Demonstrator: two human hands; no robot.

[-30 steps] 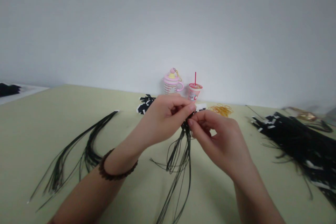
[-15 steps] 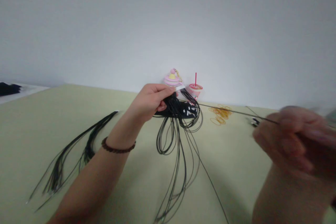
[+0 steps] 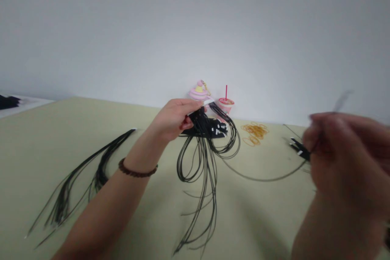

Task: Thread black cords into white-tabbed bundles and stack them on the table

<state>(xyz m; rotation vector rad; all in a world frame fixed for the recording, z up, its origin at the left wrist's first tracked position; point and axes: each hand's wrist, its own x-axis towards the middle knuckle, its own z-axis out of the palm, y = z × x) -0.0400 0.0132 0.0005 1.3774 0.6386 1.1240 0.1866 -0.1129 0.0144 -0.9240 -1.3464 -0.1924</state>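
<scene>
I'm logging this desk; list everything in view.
Smooth wall: one, whitish, background
Flat tabletop: one, greenish, foreground
White-ended cord bundle: one, black, left hand
Thin strand: one, black, curving toward right hand
White-tipped cord pile: one, black, behind bundle
Similar cluster: one, black, near right hand
Loose thin cords: several, black, tabletop's left
Lidded cup: one, pink, by wall
Straw cup: one, pink, beside lidded cup
Looped bands: many, amber, right of cups
Flat shape: one, black, far left
Beaded bracelet: one, brown, left wrist
Hands: two, bare, centre and right
</scene>
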